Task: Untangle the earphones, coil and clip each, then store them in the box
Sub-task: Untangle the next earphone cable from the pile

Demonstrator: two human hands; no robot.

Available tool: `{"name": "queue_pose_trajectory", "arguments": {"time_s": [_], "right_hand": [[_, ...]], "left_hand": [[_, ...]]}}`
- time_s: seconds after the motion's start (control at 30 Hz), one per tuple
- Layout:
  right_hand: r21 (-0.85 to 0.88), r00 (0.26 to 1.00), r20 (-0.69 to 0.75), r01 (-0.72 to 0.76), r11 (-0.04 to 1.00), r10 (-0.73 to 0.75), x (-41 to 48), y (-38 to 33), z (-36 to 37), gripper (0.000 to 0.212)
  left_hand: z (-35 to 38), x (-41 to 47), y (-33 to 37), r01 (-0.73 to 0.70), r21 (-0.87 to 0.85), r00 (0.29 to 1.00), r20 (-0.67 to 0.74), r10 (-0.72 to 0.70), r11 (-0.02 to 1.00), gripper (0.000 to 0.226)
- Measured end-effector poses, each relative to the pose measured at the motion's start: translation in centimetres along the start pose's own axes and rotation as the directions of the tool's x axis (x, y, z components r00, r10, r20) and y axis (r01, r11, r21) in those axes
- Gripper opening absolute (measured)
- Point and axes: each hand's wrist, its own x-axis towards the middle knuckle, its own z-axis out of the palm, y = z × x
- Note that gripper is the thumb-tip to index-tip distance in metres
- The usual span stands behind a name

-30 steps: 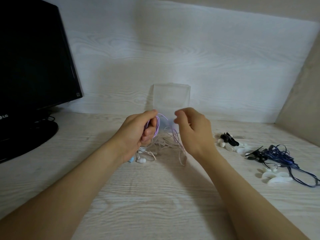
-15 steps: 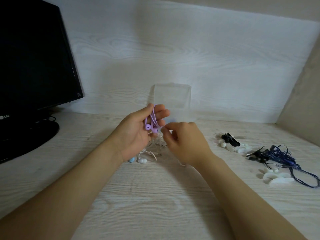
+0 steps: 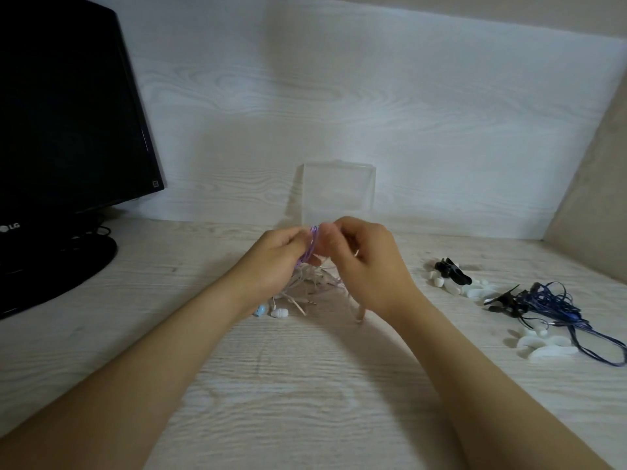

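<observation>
Pale wood-grain boards form the desk [image 3: 305,385] and the wall behind it, with a black monitor [image 3: 68,113] at the left. Compared with half a second earlier, when the left hand lay open with the lilac cord draped over its fingers, both hands have now drawn together above the tangle. The left hand [image 3: 274,259] is closed around a bunch of thin lilac earphone cord [image 3: 312,242], and the right hand [image 3: 366,262] pinches the same cord just beside it, fingertips nearly touching the left's. Beneath them, on the desk, lies the heap of whitish and lilac cords [image 3: 312,283], with a white earbud [image 3: 280,312] and a pale blue one [image 3: 260,310] at its near edge. I judge this another loop laid onto the coil; clipping comes next. The clear plastic box [image 3: 337,193] stands behind the hands against the wall. Well to the right, a dark blue earphone set [image 3: 556,307] and white clips [image 3: 546,347] wait.
</observation>
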Motion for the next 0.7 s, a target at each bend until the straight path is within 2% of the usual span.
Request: {"name": "queue_pose_trajectory", "arguments": {"time_s": [0.1, 0.23, 0.3, 0.43, 0.53, 0.7], "right_hand": [[0.042, 0.993, -0.113, -0.034, 0.999, 0.039, 0.4, 0.1, -0.2, 0.041], [0.115, 0.972, -0.211, -0.084, 0.990, 0.107, 0.7, 0.5, -0.3, 0.035], [0.101, 0.960, -0.249, -0.104, 0.989, 0.127, 0.8, 0.9, -0.4, 0.033], [-0.044, 0.944, -0.284, -0.189, 0.981, 0.169, 1.0, 2.1, -0.5, 0.033], [-0.157, 0.956, -0.240, -0.207, 0.966, 0.166, 0.9, 2.3, -0.5, 0.031], [-0.227, 0.976, -0.188, -0.148, 0.963, 0.105, 0.7, 2.3, -0.2, 0.021]], "left_hand": [[0.0, -0.1, 0.3, 0.007, 0.025, 0.999, 0.045, -0.008, 1.000, 0.040], [0.2, -0.2, 0.7, 0.025, -0.011, 0.991, 0.132, -0.023, 1.000, 0.050], [0.3, -0.2, 0.6, 0.042, -0.092, 0.981, 0.194, -0.023, 0.995, 0.046], [0.1, -0.2, 0.6, 0.084, -0.301, 0.958, 0.287, 0.006, 0.950, 0.045], [0.0, -0.2, 1.1, 0.108, -0.431, 0.966, 0.258, 0.007, 0.896, 0.042], [0.0, 0.2, 1.3, 0.081, -0.490, 0.989, 0.145, -0.010, 0.868, 0.037]]}}
